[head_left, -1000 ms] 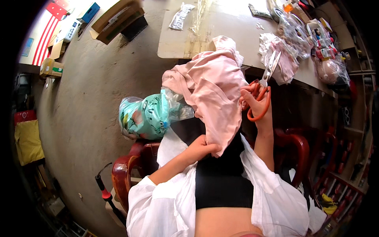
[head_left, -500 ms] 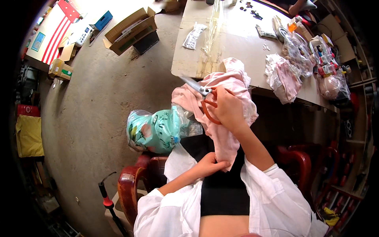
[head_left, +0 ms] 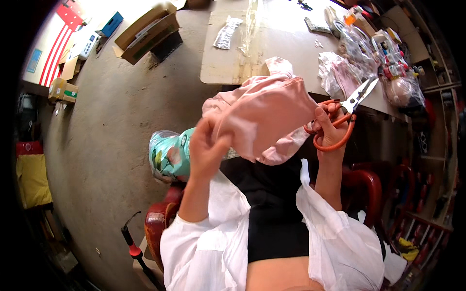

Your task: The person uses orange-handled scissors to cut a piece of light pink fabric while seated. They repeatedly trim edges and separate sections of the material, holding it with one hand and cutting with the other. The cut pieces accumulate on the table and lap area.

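Note:
A pink cloth garment [head_left: 272, 116] is stretched up between my two hands, above my lap and in front of the table edge. My left hand [head_left: 206, 148] grips its left side, fingers closed on the fabric and slightly blurred. With thumb and fingers, my right hand [head_left: 332, 128] pinches the garment's right corner. The same hand carries scissors [head_left: 357, 97] with orange handles looped around the fingers; their blades point up and right, away from the cloth. Part of the garment rests toward the table, and its underside is hidden.
A teal floral plastic bag [head_left: 170, 157] lies left of my lap. On the table [head_left: 216, 68] are a clear packet [head_left: 228, 33], bagged pink cloth [head_left: 340, 72] and plastic bags of goods [head_left: 359, 48]. Red wooden chair arms [head_left: 160, 218] flank me. An open cardboard box [head_left: 148, 36] stands beyond.
My left hand has risen from my lap with the cloth. My right hand has moved right, turning the scissors from pointing left to pointing up and right. The garment is now spread between both hands.

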`<state>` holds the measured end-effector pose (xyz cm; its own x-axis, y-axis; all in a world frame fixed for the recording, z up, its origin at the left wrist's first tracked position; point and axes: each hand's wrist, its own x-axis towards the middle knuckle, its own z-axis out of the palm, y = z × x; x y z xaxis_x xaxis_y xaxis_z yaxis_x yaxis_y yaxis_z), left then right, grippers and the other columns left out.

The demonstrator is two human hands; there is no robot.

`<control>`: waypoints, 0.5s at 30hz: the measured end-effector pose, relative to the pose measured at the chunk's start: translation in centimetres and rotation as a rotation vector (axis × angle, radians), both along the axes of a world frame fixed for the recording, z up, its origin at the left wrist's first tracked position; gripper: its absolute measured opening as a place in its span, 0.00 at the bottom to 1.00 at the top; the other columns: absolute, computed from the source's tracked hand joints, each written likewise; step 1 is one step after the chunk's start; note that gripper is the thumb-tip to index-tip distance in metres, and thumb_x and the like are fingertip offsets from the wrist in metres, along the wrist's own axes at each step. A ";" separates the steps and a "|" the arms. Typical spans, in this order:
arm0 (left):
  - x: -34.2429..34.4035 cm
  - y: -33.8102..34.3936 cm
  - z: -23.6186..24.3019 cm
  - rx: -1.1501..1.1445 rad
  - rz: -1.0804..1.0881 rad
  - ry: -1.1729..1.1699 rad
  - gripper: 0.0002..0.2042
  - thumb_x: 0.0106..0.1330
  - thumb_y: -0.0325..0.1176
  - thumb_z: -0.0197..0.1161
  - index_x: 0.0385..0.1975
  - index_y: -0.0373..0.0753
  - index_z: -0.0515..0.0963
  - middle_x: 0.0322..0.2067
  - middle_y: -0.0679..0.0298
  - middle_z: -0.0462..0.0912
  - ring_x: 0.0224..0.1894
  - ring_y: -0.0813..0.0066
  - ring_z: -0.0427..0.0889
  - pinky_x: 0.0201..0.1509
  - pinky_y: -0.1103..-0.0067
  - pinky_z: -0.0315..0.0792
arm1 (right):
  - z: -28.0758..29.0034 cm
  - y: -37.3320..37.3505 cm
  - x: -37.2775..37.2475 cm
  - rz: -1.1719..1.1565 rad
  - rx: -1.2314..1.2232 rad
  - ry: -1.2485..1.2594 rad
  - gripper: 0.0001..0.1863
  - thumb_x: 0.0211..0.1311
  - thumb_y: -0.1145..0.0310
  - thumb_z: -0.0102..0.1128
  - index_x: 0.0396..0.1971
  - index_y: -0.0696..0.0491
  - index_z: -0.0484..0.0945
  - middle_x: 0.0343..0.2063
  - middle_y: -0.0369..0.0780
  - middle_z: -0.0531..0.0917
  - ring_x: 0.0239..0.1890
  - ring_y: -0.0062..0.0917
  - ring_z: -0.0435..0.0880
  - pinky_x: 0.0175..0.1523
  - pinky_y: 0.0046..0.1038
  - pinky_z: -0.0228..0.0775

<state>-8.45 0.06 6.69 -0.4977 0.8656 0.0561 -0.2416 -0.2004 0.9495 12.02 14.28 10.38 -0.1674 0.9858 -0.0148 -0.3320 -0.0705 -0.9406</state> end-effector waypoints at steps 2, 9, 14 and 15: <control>-1.3 2.6 1.6 -0.033 -0.006 0.135 0.06 0.57 0.23 0.61 0.30 0.36 0.70 0.29 0.72 0.73 0.30 0.89 0.68 0.35 0.91 0.64 | -0.7 -0.6 1.2 -0.030 -0.028 -0.009 0.15 0.51 0.82 0.64 0.29 0.51 0.66 0.28 0.37 0.76 0.19 0.15 0.72 0.27 0.17 0.66; -0.5 7.6 -1.3 -0.157 0.329 1.075 0.24 0.49 0.27 0.66 0.49 0.34 0.69 0.48 0.48 0.70 0.54 0.50 0.68 0.58 0.65 0.62 | -5.1 -3.6 5.7 -0.013 -0.210 -0.090 0.14 0.61 0.63 0.61 0.28 0.52 0.65 0.21 0.33 0.68 0.21 0.14 0.68 0.26 0.18 0.63; 6.4 6.4 -1.3 0.091 -0.136 1.028 0.18 0.49 0.26 0.64 0.42 0.34 0.74 0.43 0.57 0.74 0.47 0.58 0.73 0.51 0.70 0.69 | -6.2 -5.6 9.6 0.373 -0.332 -0.102 0.27 0.63 0.42 0.48 0.36 0.56 0.68 0.29 0.38 0.71 0.26 0.20 0.73 0.30 0.22 0.70; 7.6 6.9 -1.7 0.099 -0.125 1.097 0.17 0.49 0.26 0.63 0.41 0.34 0.74 0.43 0.58 0.74 0.47 0.59 0.74 0.50 0.71 0.70 | -6.5 -5.9 10.1 0.450 -0.352 -0.098 0.28 0.62 0.41 0.47 0.37 0.56 0.68 0.30 0.39 0.72 0.28 0.22 0.74 0.32 0.23 0.72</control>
